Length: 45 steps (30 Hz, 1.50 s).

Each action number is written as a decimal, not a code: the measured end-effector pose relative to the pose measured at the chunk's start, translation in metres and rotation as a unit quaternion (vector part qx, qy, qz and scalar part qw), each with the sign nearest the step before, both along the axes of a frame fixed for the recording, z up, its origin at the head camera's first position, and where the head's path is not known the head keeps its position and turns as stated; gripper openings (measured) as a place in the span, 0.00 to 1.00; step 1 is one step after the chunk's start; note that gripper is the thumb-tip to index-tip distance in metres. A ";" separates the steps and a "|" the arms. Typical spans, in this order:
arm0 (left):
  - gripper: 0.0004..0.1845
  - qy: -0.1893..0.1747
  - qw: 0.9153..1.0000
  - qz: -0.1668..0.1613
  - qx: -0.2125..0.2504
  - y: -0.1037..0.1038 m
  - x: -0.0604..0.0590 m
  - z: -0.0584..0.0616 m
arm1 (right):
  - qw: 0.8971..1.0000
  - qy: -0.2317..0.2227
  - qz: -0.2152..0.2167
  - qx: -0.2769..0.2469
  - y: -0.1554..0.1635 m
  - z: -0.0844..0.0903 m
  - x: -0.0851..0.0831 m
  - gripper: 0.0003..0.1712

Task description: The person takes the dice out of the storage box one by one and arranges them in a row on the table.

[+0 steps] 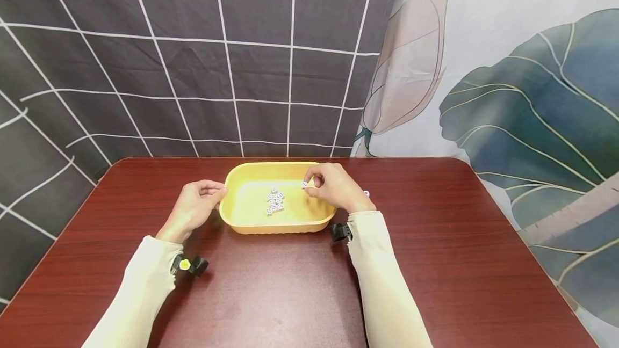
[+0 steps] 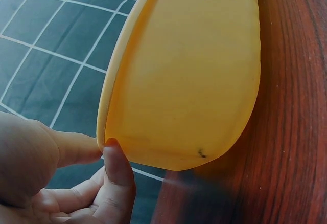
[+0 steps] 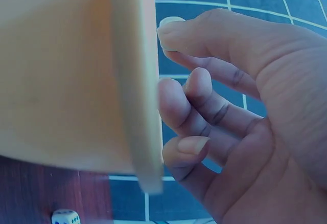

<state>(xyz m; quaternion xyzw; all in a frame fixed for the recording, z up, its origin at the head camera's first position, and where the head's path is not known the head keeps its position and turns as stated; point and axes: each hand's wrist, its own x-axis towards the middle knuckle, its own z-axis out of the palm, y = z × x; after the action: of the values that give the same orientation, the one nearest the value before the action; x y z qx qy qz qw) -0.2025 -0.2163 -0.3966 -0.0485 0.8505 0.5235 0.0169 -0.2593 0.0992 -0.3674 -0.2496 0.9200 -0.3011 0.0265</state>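
- Left hand (image 1: pixel 193 209): fingers curled, thumb and forefinger tips pinching the left rim of the yellow tub (image 1: pixel 232 218); the left wrist view shows the thumb tip (image 2: pixel 115 157) pressed against the rim edge from outside.
- Right hand (image 1: pixel 333 187): raised over the tub's right end, fingers bent, thumb and forefinger tips nipping one white die (image 1: pixel 305 185) just inside the far right rim. In the right wrist view the die itself is hidden; only the curled fingers (image 3: pixel 194 101) beside the tub wall show.
- Yellow tub: shallow, oblong, plain plastic, sitting between the two hands on the table (image 1: pixel 435 262); no brand, label or lettering readable on it.
- Dice heap (image 1: pixel 274 201): small white cubes with dark pips, clustered on the tub floor, between the two sets of fingertips and below the pinched die.
- Loose die (image 1: pixel 366 194): on the table just right of the right hand's knuckles, outside the tub.
- Table: dark red wood grain.
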 end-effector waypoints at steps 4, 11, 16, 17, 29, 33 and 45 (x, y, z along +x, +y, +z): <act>0.19 0.003 1.000 0.000 -0.001 0.001 0.000 0.000 | 1.000 0.003 -0.002 -0.005 0.007 0.002 0.000 0.03; 0.19 0.002 1.000 0.004 -0.005 0.002 0.001 0.001 | 1.000 0.001 -0.010 -0.023 0.022 0.005 0.001 0.04; 0.19 0.001 1.000 0.008 -0.007 0.003 0.001 0.002 | 0.999 -0.011 -0.018 -0.046 0.032 0.007 0.002 0.06; 0.19 0.001 1.000 0.009 -0.006 0.003 0.001 0.002 | 0.999 -0.013 -0.020 -0.049 0.035 0.007 0.003 0.06; 0.18 0.015 1.000 0.012 -0.005 0.003 0.001 -0.001 | 0.998 0.003 -0.052 -0.024 0.052 0.011 0.003 0.03; 0.18 0.023 0.999 0.021 -0.007 0.004 0.001 -0.002 | 0.998 0.011 -0.058 -0.025 0.060 0.009 0.002 0.03; 0.17 0.037 0.998 0.039 -0.012 0.006 0.000 -0.006 | 0.995 0.007 -0.097 -0.030 0.085 0.003 0.001 0.05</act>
<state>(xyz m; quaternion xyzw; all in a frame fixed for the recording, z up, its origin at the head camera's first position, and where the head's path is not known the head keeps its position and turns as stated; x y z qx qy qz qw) -0.2030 -0.2107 -0.4026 -0.0628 0.8539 0.5154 -0.0357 -0.2587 0.1838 -0.3643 -0.1617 0.9306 -0.3281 -0.0171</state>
